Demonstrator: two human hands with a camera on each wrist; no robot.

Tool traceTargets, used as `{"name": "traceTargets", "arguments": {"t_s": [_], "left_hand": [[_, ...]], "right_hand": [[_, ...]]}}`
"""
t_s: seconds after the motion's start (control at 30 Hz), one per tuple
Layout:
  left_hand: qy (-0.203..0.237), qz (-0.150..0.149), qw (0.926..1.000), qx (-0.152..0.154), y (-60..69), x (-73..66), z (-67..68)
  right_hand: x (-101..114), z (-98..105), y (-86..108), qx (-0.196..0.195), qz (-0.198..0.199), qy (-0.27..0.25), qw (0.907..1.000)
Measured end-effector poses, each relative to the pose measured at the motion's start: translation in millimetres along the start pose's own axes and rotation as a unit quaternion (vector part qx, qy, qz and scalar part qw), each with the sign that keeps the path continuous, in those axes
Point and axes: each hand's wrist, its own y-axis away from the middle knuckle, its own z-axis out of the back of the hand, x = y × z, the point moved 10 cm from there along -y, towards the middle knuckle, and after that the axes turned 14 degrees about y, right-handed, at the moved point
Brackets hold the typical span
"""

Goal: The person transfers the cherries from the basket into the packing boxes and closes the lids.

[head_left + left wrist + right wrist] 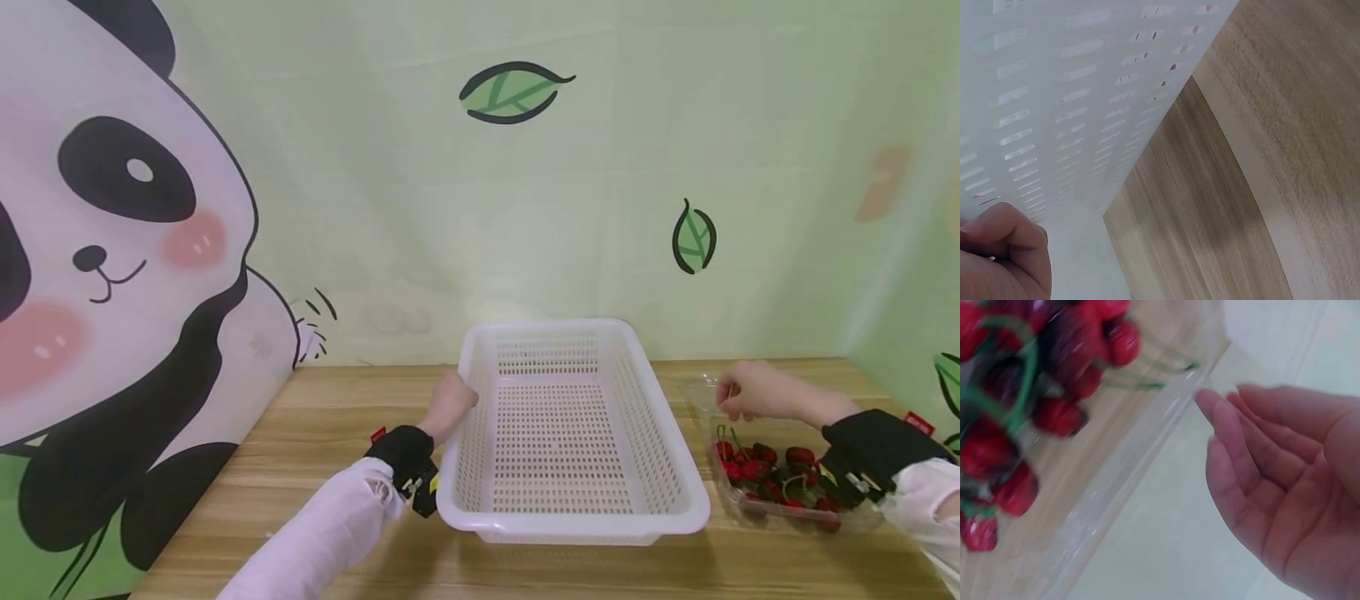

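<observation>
A white perforated plastic basket [555, 525] stands in the middle of the wooden table. My left hand [450, 404] grips its left rim with curled fingers; in the left wrist view this hand [1007, 253] shows beside the slotted basket wall [1079, 75]. On the right is a clear plastic box [757, 508] with several dark red cherries [772, 471] on green stems. Over the far part of that box hovers my right hand [761, 392]. In the right wrist view its fingers are loosely bent, with nothing between them, apart from the cherries [1060, 415].
A clear lid-like plastic piece [699, 392] lies behind the box, partly hidden by the right hand. The wood-grain table [337, 417] ends against a pale green backdrop [390, 208] with leaves and a large panda printed on it.
</observation>
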Motion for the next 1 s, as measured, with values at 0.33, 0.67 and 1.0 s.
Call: {"name": "traceTargets", "arguments": {"t_s": [0.33, 0.67, 1.0], "left_hand": [[0.015, 0.006, 0.9999, 0.004, 0.3, 2.0, -1.5], [0.004, 0.009, 0.9999, -0.004, 0.0, 3.8, -0.5], [0.032, -0.016, 0.9990, 0.029, 2.4, -1.3, -3.5]], "right_hand": [[30.7, 4.1, -6.8, -0.059, -0.044, -0.031, 0.9968], [52.2, -18.8, -5.3, -0.036, -0.075, -0.110, 0.9904], [74.9, -37.1, -11.7, -0.035, -0.005, -0.230, 0.9725]]}}
